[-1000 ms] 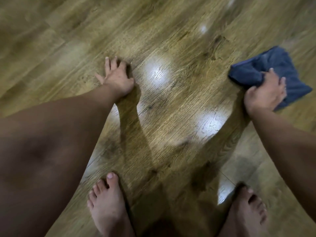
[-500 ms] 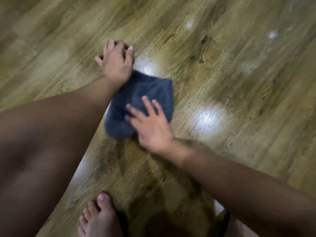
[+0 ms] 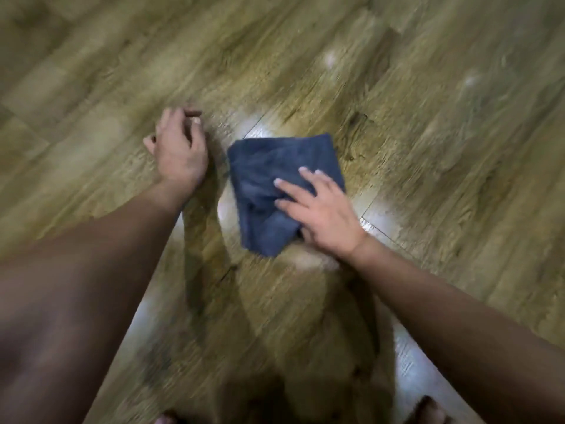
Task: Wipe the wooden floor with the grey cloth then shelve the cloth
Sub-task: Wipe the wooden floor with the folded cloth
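Observation:
The grey cloth (image 3: pixel 275 182) lies folded flat on the wooden floor (image 3: pixel 428 148) in the middle of the head view. My right hand (image 3: pixel 318 212) presses on the cloth's right half with spread, straight fingers. My left hand (image 3: pixel 180 151) rests on the floor just left of the cloth, apart from it, its fingers curled under and holding nothing.
Bright light reflections shine on the planks around the cloth. My bare toes (image 3: pixel 428 414) show at the bottom edge. Both forearms reach in from the lower corners. No shelf is in view.
My right hand swept the cloth from the far right to beside my left hand, then back a little to the right. My left hand's fingers curled up from lying flat.

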`<state>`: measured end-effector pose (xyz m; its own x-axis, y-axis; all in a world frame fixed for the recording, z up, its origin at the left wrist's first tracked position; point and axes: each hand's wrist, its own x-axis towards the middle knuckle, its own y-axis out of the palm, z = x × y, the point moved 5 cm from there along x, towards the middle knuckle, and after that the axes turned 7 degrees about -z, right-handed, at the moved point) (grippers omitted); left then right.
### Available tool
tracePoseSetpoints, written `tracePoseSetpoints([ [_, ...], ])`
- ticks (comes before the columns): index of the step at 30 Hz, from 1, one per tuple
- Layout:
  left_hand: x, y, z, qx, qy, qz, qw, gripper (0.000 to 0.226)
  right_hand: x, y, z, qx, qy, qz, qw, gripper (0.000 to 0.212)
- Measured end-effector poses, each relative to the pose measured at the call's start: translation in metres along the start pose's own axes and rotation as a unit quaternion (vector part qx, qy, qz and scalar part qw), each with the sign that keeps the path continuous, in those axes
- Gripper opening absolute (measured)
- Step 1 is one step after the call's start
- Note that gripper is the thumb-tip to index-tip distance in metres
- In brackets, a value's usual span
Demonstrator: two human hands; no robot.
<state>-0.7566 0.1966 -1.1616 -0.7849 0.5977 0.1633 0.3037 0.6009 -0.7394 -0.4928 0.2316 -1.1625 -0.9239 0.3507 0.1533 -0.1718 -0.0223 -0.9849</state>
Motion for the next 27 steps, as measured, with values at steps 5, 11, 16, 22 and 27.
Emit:
tracePoseSetpoints([
  [5, -0.015, 0.019, 0.005, 0.097, 0.027, 0.039, 0.994, 0.036, -0.013, -0.019, -0.14, -0.003, 0.311, -0.029, 0.95, 0.063],
  [11, -0.041, 0.04, -0.005, 0.215, 0.01, 0.081, 0.973, 0.058, -0.025, -0.029, -0.204, -0.064, 0.308, 0.047, 0.948, 0.099],
  [16, -0.042, 0.044, -0.008, 0.252, 0.018, 0.066, 0.965, 0.057, -0.002, -0.006, -0.199, 0.031, 0.428, 0.064, 0.901, 0.09],
  [22, -0.041, 0.044, -0.006, 0.26, 0.02, 0.063, 0.963, 0.058, 0.088, 0.016, -0.121, -0.004, 0.496, 0.028, 0.868, 0.097],
  [27, -0.04, 0.043, -0.004, 0.244, 0.022, 0.05, 0.968, 0.058, 0.156, 0.038, -0.022, 0.015, 0.311, 0.075, 0.947, 0.099],
])
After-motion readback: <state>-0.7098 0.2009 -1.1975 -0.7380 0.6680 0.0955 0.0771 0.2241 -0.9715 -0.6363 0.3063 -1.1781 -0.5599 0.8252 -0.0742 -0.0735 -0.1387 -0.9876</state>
